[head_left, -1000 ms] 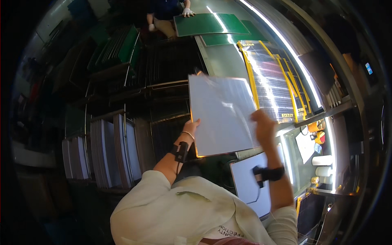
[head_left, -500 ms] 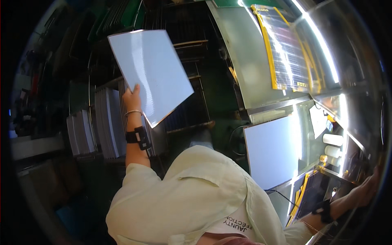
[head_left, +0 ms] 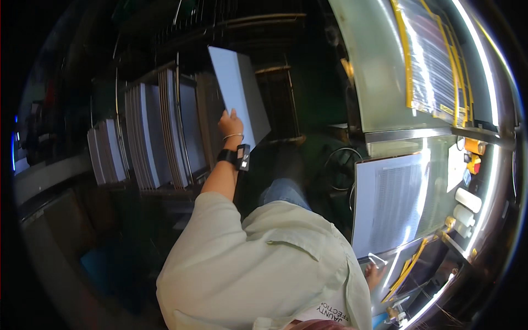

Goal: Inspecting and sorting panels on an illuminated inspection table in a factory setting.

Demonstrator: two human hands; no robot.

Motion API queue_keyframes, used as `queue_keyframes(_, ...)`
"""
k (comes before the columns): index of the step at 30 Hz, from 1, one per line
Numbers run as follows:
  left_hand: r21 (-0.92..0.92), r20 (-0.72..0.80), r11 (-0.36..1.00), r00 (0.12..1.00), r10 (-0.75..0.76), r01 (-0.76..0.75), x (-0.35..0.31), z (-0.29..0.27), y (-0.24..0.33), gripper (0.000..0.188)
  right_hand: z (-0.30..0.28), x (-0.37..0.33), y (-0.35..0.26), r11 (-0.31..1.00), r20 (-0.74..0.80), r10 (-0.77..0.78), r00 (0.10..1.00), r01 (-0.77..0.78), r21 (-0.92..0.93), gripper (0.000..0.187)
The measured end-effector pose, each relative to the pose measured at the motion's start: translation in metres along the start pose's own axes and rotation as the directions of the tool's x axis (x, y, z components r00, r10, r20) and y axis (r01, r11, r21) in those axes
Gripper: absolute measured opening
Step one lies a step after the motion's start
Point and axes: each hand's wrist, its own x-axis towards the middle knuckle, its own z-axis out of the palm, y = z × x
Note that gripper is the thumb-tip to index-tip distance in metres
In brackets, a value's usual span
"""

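My left hand [head_left: 231, 124] grips a thin white rectangular panel [head_left: 233, 82] by its near left edge. The panel is held up and tilted, with a bright strip on its left and a grey part on its right. My right hand [head_left: 374, 274] is by the near edge of a second white panel [head_left: 385, 203], which lies flat on the bench to the right. Its fingers look bent around a small, pale, loop-shaped item [head_left: 378, 260]; blur and size hide what it is. Part of that hand is hidden behind my shirt.
Racks on the left hold several upright panels [head_left: 144, 137]. The glass-topped bench [head_left: 379, 88] carries a yellow-edged sheet [head_left: 432, 60], white rolls or bottles [head_left: 467, 199] and a bright light tube [head_left: 478, 49]. A round black-rimmed object [head_left: 342, 165] stands beside the bench.
The held panel has turned, showing a narrower face, and sits nearer the rack's right side. My right hand has come from the far right to the near edge of the bench panel.
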Motion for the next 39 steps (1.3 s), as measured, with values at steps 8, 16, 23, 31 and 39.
queue_keyframes(8, -0.082, 0.047, 0.992, 0.995, -0.09, 0.094, -0.037, 0.068, -0.033, 0.02, -0.086, 0.074, 0.111, 0.92, 0.138, 0.354, 0.925, -0.371, 0.125, 0.029)
queue_keyframes(16, -0.073, 0.045, 0.99, 0.992, -0.119, 0.122, -0.057, 0.086, -0.045, 0.016, -0.028, 0.08, 0.051, 0.925, 0.143, 0.375, 0.916, -0.379, 0.003, 0.028)
queue_keyframes(23, -0.05, 0.101, 0.996, 0.992, -0.069, 0.074, -0.054, 0.091, -0.039, 0.016, 0.01, 0.086, 0.028, 0.936, 0.197, 0.345, 0.918, -0.352, 0.001, 0.026)
queue_keyframes(31, 0.001, 0.136, 0.999, 0.99, -0.035, 0.035, -0.044, 0.099, -0.011, 0.015, 0.028, 0.087, 0.023, 0.941, 0.206, 0.328, 0.922, -0.337, 0.009, 0.025)
queue_keyframes(39, 0.008, 0.157, 0.997, 0.985, -0.076, 0.076, -0.034, 0.111, -0.009, 0.023, 0.028, 0.082, 0.029, 0.927, 0.196, 0.365, 0.91, -0.374, 0.009, 0.023)
